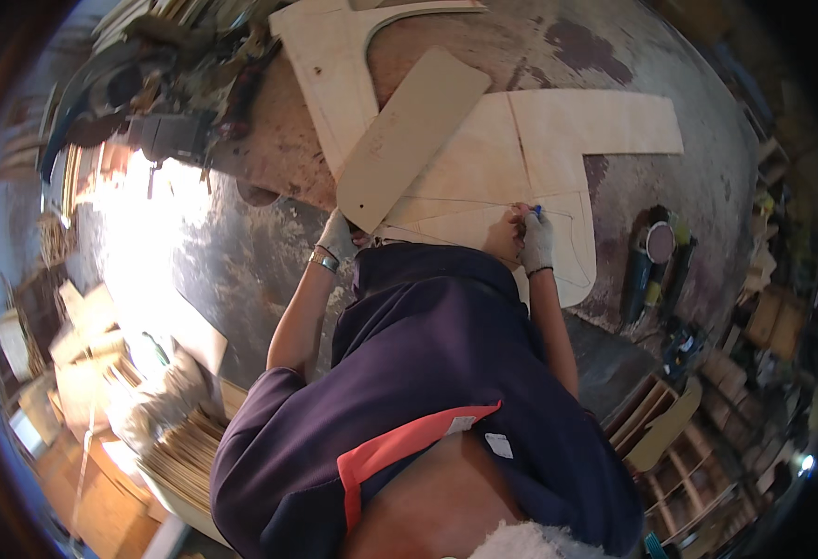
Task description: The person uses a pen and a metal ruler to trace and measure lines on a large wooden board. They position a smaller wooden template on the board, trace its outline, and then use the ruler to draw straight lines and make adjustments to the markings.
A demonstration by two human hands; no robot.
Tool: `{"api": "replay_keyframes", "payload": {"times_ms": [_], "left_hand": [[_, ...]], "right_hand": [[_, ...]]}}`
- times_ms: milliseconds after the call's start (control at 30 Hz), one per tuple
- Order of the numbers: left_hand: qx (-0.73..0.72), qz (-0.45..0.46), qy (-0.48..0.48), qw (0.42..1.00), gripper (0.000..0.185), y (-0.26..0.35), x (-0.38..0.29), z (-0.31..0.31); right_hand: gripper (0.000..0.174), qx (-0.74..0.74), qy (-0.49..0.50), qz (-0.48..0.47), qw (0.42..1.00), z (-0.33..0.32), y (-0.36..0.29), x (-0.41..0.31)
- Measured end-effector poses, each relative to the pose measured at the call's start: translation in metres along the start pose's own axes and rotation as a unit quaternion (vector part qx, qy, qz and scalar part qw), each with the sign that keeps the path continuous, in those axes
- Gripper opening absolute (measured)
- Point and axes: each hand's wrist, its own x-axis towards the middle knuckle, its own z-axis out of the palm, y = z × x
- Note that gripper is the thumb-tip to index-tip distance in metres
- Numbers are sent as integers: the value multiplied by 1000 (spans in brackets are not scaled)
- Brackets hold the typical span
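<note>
My left hand (339,236), in a pale knit glove with bare fingertips, is at the near end of a long tan template board (412,140) and grips its edge. The board has rounded corners and a small hole, and lies slantwise over a pale plywood sheet (555,129). My right hand (537,241), gloved the same way, holds a small blue pen (537,209) over the plywood. Thin drawn lines, some forming a long outline, run across the sheet around that hand. A metal-banded watch (323,260) is on my left wrist.
Another cut plywood piece (332,77) with a curved edge lies at the far left. An angle grinder with a sanding disc (660,242) lies on the stained worktable (611,189) at right. A bench machine (171,133) stands left; stacked wooden strips (185,454) are at lower left.
</note>
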Motion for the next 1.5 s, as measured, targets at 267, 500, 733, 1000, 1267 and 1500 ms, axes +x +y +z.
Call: {"api": "replay_keyframes", "payload": {"times_ms": [267, 500, 733, 1000, 1267, 1500], "left_hand": [[127, 216, 152, 956, 35, -21, -37, 31], [324, 244, 155, 901, 34, -15, -47, 21], [484, 301, 272, 775, 25, 1, -47, -13], [528, 316, 300, 729, 22, 8, -45, -14], [466, 354, 306, 751, 27, 4, -47, -14], [460, 349, 310, 756, 33, 2, -44, -17]], "right_hand": [[31, -43, -17, -6, 999, -8, 1, 10], [31, -20, -8, 26, 999, -11, 0, 11], [29, 85, -21, 18, 996, -13, 2, 8], [29, 84, -14, 31, 996, -13, 4, 10], [23, 2, 54, -28, 998, -3, -6, 0], [19, -86, 78, -58, 992, 6, -18, -4]]}}
